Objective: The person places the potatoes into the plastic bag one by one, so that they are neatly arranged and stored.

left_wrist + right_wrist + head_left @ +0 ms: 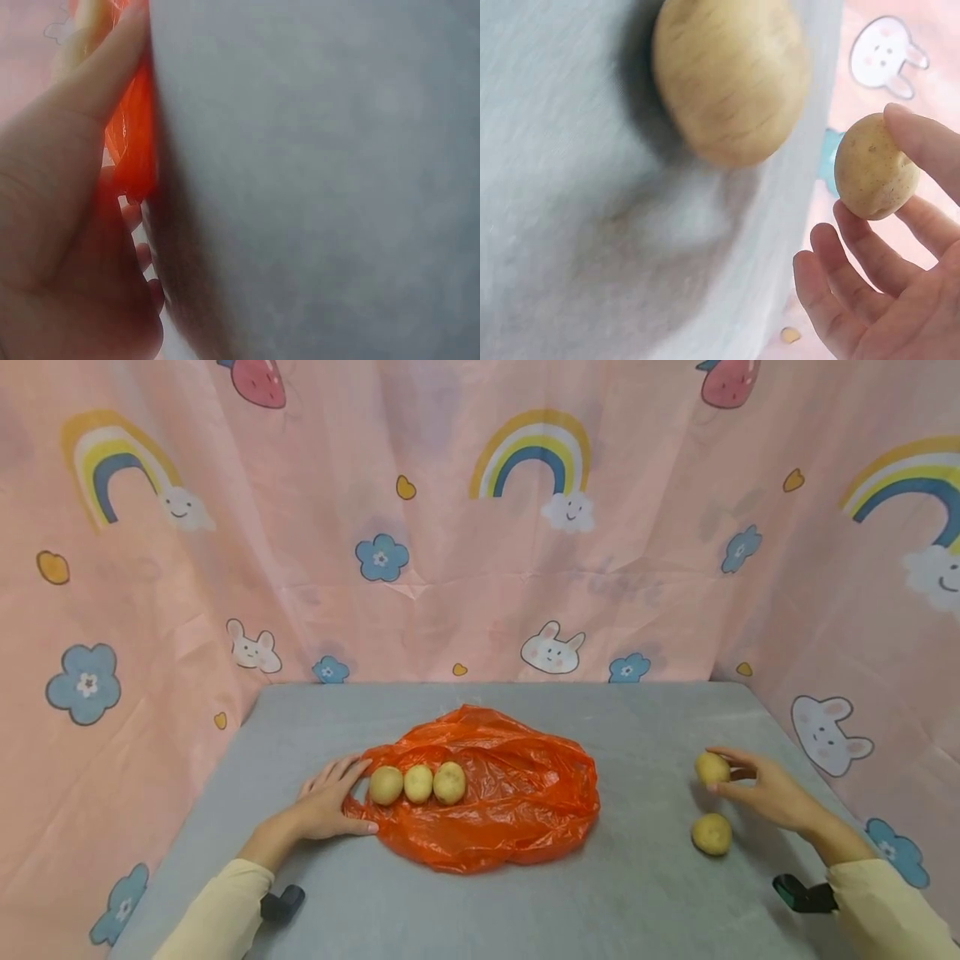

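A crumpled orange plastic bag [517,793] lies flat on the grey table, with three potatoes [417,784] in a row on its left part. At the bag's left edge rests my left hand [327,802], its fingers spread and its thumb along the near side; in the left wrist view the thumb lies against the orange plastic [136,142]. My right hand [772,789] pinches a potato [874,166] between thumb and fingertips, lifted off the table at the right. Nearer the front, another potato [711,834] lies on the table just below that hand.
The grey table [420,918] is bordered at the back and sides by a pink printed curtain [450,610]. A dark wrist device sits at each cuff, the left one [282,904] and the right one [804,894].
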`<state>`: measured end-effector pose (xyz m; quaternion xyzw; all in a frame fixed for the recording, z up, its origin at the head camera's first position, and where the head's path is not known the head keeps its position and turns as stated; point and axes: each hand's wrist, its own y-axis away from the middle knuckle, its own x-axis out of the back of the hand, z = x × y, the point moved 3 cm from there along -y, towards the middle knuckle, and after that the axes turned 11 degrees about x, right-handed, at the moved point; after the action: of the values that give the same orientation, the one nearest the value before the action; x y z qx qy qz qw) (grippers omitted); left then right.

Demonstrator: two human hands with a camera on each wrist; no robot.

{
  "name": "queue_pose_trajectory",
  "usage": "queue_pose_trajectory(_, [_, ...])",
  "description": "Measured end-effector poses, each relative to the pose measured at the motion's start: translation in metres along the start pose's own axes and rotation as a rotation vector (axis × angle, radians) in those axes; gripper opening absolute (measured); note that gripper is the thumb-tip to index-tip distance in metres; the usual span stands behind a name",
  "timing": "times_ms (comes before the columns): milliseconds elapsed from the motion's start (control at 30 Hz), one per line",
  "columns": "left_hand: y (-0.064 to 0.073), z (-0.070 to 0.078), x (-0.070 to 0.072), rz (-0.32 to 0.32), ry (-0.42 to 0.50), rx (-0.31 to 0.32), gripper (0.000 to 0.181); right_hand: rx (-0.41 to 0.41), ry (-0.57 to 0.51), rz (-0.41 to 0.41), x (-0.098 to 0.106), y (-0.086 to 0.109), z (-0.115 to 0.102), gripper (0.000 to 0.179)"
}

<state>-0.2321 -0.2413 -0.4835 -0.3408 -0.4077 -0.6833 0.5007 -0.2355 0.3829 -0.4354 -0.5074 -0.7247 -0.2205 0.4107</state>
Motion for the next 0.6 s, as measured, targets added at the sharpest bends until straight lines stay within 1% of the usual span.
queue_pose_trajectory(167, [-0.001,0.002,0.002,-0.012,-0.002,0.006,0.110,0.040,-0.008,0.035,0.001,-0.004,-0.014,0.060])
queue_pose_trajectory(233, [-0.002,0.001,0.002,-0.016,0.000,0.008,0.111,0.046,-0.020,0.033,0.002,-0.006,-0.019,0.059])
queue_pose_trajectory(433, [-0.003,-0.002,-0.001,-0.005,0.001,-0.013,0.113,0.038,-0.047,0.012,-0.001,-0.012,-0.035,0.059])
queue_pose_trajectory(600, [0.000,-0.002,-0.001,0.004,0.003,-0.025,0.112,0.085,-0.079,0.033,-0.009,-0.017,-0.050,0.056])
